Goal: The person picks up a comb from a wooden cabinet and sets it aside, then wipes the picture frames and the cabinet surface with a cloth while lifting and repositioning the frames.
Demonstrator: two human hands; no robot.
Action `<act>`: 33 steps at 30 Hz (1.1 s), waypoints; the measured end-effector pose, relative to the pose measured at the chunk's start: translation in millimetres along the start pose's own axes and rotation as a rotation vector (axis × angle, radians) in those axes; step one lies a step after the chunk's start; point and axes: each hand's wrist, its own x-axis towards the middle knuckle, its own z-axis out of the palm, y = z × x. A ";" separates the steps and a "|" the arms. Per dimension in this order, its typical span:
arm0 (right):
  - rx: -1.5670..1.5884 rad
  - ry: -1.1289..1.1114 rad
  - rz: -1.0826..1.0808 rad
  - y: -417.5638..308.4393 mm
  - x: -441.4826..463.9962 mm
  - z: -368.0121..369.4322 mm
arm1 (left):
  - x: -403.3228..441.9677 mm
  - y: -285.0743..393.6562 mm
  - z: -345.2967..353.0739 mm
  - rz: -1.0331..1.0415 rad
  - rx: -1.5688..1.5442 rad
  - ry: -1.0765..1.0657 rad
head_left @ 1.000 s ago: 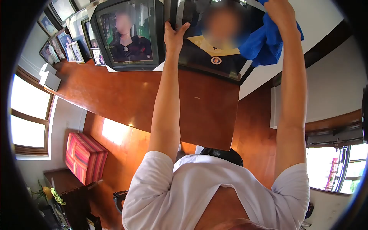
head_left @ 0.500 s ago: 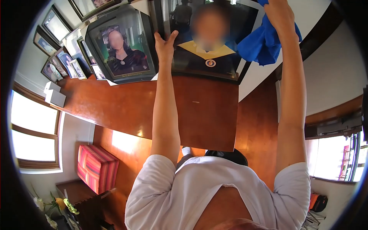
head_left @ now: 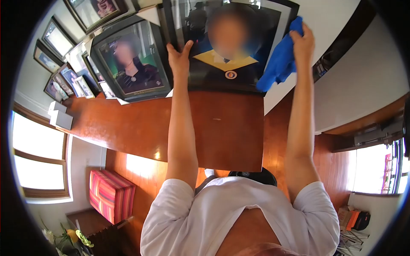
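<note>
A large black picture frame (head_left: 279,30) with a graduation portrait under glass stands upright on the wooden table. At its left edge is my left hand (head_left: 180,62), thumb on the front and fingers gripping the frame's side. My right hand (head_left: 303,45) is closed around a blue cloth (head_left: 279,62), which hangs down along the frame's right edge and overlaps its lower right corner. Just left of my left hand, a second dark framed portrait (head_left: 132,64) leans on the table, with white corner pieces at its lower edge.
The brown wooden table (head_left: 230,136) ends in front of my body. Several small photo frames (head_left: 64,81) and white boxes (head_left: 61,115) stand to the left. A striped red cube seat (head_left: 112,196) is on the floor at lower left. A white wall (head_left: 329,25) rises at right.
My right hand has come down and slightly left with the blue cloth, from above the frame's upper right to its right edge. My left hand stays on the left edge.
</note>
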 end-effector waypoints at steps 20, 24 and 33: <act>-0.220 0.029 -0.429 -44.9 -31.1 -34.3 | 4.1 -4.2 -5.9 -0.021 0.096 -0.060; -0.590 -0.026 -0.536 -55.4 -24.7 -10.9 | 8.6 -18.5 -3.4 0.008 0.093 -0.042; -0.381 -0.475 -0.526 6.4 -142.9 0.3 | 6.6 -11.7 -2.0 0.064 0.112 0.004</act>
